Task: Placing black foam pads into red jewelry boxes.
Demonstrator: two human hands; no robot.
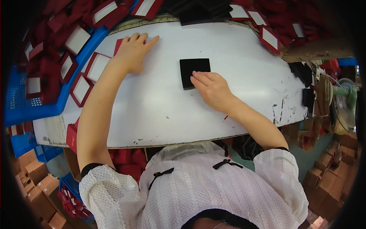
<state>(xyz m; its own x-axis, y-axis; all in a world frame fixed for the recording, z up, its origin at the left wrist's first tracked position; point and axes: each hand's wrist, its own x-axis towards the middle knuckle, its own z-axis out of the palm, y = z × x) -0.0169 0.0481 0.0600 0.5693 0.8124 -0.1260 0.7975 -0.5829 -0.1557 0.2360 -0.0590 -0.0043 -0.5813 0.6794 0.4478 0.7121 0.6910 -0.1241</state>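
Observation:
My left hand [133,51] is over the far left part of the white table, fingers spread and index finger stretched out to the right. A red box piece [118,46] shows just past its knuckles, partly covered by the hand. Right of the middle, a thin black square pad [189,68] lies on the tabletop. The fingers of my right hand [212,88] are pressed together over the pad's lower right corner; the thumb is hidden. Beside my left forearm lie open red boxes with white insides [97,67].
A blue plastic crate [57,108] heaped with red boxes overlaps the table's left side. More red boxes [270,39] and black pads [202,11] sit along the far edge. A red box [71,136] stands at the near left edge. At right is a green fan [345,91].

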